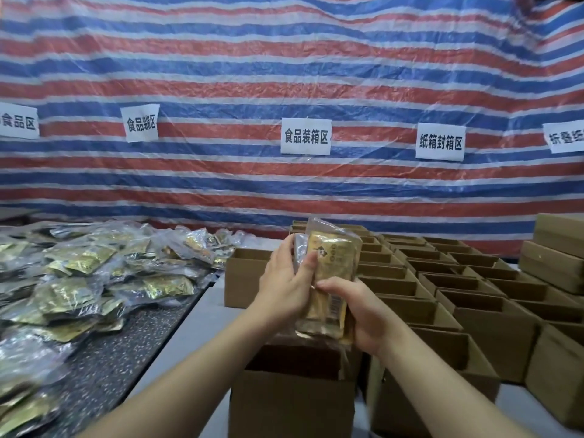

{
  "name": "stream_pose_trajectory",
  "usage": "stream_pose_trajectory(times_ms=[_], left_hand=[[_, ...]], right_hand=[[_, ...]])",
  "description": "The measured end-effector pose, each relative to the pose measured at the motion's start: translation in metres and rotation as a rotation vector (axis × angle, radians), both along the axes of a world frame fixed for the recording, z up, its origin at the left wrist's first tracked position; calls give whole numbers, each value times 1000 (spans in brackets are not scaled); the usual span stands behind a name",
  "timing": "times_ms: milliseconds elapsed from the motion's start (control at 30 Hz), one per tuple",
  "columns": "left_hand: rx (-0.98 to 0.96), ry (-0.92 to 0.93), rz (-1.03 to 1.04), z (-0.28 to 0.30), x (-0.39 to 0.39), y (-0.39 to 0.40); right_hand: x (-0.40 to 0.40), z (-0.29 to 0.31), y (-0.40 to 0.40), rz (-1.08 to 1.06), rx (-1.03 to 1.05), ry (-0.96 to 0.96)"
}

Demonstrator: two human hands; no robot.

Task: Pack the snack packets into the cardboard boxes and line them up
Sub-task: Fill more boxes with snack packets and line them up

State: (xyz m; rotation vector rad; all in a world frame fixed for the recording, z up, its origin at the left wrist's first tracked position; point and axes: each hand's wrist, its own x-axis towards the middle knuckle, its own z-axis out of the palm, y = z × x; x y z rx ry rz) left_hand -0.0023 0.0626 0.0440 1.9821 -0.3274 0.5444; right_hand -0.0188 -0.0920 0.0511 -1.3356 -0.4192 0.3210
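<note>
Before a striped tarp [284,74], both hands, left hand [286,284] and right hand [363,314], grasp gold snack packets [331,279] above an open cardboard box [290,403].

hidden: inside of open box [292,403] below the held packets [331,279], dark | cut off: leftmost wall label [19,123], rightmost label [565,137], packet pile [63,279] left of box | unreadable: packet print
</note>
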Motion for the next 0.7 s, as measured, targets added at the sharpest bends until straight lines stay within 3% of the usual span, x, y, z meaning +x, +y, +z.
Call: stream_pose_trajectory(times_ms=[133, 267, 333, 400, 533, 633, 700], left_hand=[[-19, 171, 24, -26, 2, 37], [165, 490, -7, -69, -6, 75], [77, 599, -86, -85, -11, 80], [-34, 603, -97, -93, -13, 79], [-57, 560, -40, -102, -6, 75], [-72, 544, -37, -109, -2, 72], [-67, 535, -27, -112, -1, 72]], right_hand=[[8, -9, 1, -123, -427, -155], [17, -11, 6, 179, -945, -330], [24, -14, 18, 333, -1147, -293], [33, -22, 32, 481, -1308, -241], [54, -58, 55, 678, -1568, -189], [58, -88, 68, 606, -1625, -142], [60, -101, 69, 549, -1672, -233]])
